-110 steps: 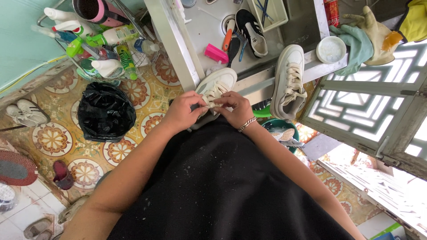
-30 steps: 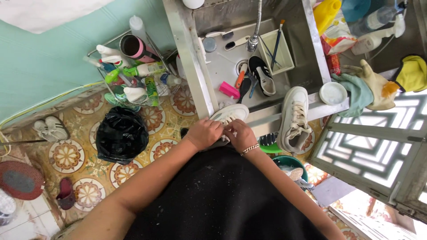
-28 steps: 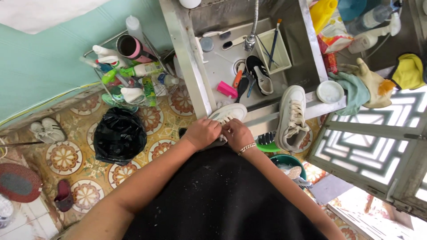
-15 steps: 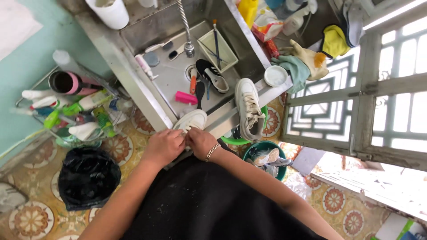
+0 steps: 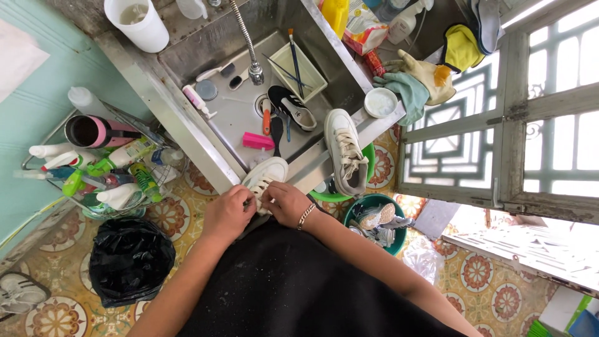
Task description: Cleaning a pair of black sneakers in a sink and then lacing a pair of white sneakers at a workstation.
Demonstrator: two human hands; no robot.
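White lace-up sneaker (image 5: 267,176) sits on the front edge of the shiny metal sink (image 5: 215,75), with its toe pointing away from the person. Both hands are on it. The left hand (image 5: 228,213) grips the near end of the shoe, fingers curled tight around it. The right hand (image 5: 284,203) is pressed close beside the left, its fingers pinched on the laces, and a thin metal bracelet (image 5: 305,216) is on that wrist.

Just past the fingers, inside the sink, lie a pink block-shaped brush (image 5: 258,141) and a black and white shoe insole (image 5: 293,107). To the right of the fingers, a second white sneaker (image 5: 345,150) lies along the sink edge. Below that shoe is a green plastic tub (image 5: 376,216) with more shoes in it. To the left of the fingers stands a wire rack of spray bottles (image 5: 103,175), and near it on the tiled floor sits a black plastic bag (image 5: 130,261).
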